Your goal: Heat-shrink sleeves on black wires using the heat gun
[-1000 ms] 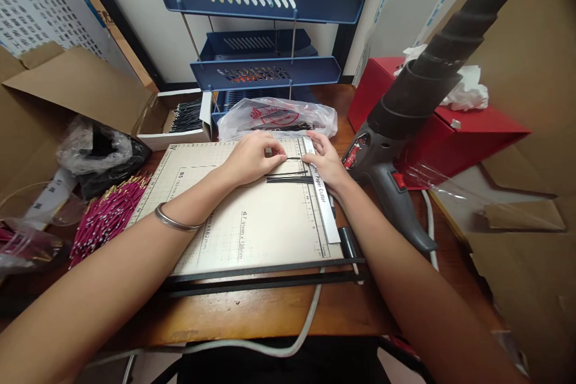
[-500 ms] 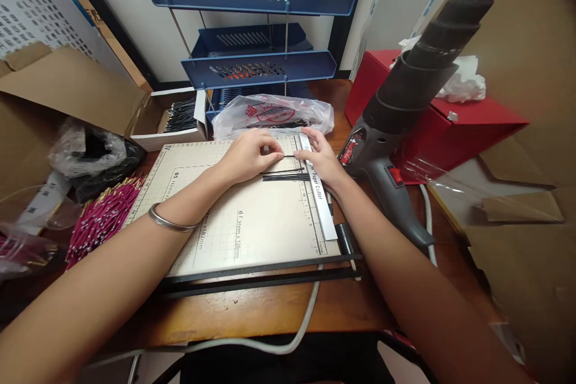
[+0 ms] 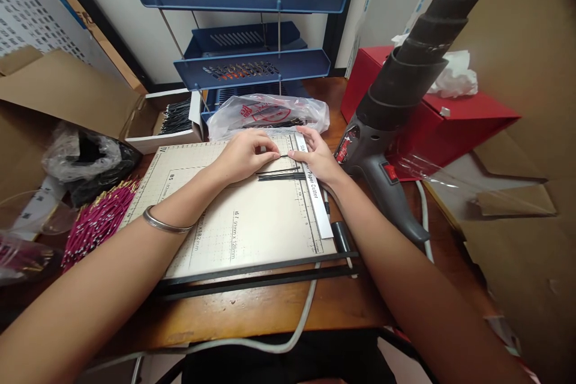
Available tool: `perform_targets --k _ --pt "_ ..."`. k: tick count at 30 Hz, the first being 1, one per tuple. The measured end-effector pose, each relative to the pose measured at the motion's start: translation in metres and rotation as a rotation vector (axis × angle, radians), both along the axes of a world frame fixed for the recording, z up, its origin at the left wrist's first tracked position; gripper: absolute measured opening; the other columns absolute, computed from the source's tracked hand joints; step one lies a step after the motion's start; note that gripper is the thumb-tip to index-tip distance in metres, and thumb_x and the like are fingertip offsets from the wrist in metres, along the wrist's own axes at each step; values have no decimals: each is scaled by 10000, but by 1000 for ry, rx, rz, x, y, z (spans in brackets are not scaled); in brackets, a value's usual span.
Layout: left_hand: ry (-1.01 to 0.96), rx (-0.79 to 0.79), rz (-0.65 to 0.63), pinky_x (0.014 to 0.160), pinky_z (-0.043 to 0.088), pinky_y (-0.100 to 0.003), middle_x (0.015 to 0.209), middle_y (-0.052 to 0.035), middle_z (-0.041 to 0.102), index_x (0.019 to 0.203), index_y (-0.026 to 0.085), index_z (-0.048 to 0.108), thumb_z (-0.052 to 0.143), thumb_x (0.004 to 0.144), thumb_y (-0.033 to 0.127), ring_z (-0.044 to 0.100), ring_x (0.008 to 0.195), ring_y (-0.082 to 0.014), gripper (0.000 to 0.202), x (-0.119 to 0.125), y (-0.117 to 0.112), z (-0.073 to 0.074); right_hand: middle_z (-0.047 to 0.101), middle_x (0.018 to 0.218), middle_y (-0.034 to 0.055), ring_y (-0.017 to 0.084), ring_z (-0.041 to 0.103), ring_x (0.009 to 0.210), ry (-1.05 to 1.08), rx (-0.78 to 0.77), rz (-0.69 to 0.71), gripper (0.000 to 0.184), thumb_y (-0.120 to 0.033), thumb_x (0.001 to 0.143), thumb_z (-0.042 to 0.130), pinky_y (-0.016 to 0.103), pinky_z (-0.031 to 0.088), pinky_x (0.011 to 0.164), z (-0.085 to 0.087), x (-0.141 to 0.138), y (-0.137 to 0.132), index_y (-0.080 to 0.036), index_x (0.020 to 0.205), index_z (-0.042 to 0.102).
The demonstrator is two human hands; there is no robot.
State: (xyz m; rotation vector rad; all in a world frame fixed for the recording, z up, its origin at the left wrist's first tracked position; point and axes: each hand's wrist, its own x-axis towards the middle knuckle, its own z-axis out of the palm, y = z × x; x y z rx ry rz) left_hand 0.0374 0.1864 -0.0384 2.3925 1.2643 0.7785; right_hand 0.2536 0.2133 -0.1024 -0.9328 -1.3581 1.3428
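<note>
A cream paper cutter (image 3: 265, 222) with printed grid lines lies in front of me. My left hand (image 3: 252, 155) rests over its far part, thumb and forefinger pinched on one end of a short thin black cord (image 3: 283, 156). My right hand (image 3: 315, 159) has its thumb and fingers closed at the cord's other end, beside the white ruler strip (image 3: 318, 204). Just nearer to me, several black cords (image 3: 279, 177) lie side by side, their right ends against the strip. One of them sits slightly apart from the bundle.
A grey heat gun (image 3: 382, 126) stands at right before a red box (image 3: 472, 117). Behind the cutter lie a plastic bag (image 3: 270, 114) and blue shelves (image 3: 252, 66). At left are magenta cords (image 3: 101, 222) and a carton of black cords (image 3: 177, 117). A cable (image 3: 310, 306) crosses the front.
The whole view has shifted slightly, so things appear a little further left. Both hands keep their pinch on the short cord, with hardly any movement over the cutter.
</note>
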Motion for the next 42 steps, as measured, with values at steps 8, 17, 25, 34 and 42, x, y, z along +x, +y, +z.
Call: perform_targets --k 8,17,25,34,42 --pt "26 6 45 868 489 -385 889 -54 798 869 201 823 694 915 345 655 858 -219 199 3 -3 0 662 1540 102 349 550 1542 59 -62 -30 759 -340 601 804 535 379 1365 5 -2 -5 -277 1320 570" --pt "22 -6 57 876 492 -394 892 -57 804 870 207 828 710 913 370 662 866 -225 206 2 -3 -1 676 1526 61 334 546 1551 48 -37 -37 735 -235 592 746 550 341 1393 3 0 -4 -299 1307 592" --pt "18 -8 61 875 484 -395 894 -55 799 867 207 827 711 915 363 661 864 -226 200 3 -2 -1 692 1479 68 349 558 1525 39 -25 -25 715 -251 579 768 551 345 1379 3 0 -3 -304 1266 576" --pt "16 3 48 883 499 -391 902 -54 805 866 205 818 713 930 340 665 876 -223 182 5 -4 -1 695 1460 67 336 568 1516 32 -24 -21 706 -242 585 782 523 363 1375 3 1 -3 -304 1255 566" --pt "34 -5 65 875 493 -392 899 -49 797 889 205 825 714 929 349 657 869 -226 187 4 -4 -2 691 1405 56 346 584 1460 67 -16 -8 719 -269 526 780 550 362 1347 2 -2 -1 -319 1197 526"
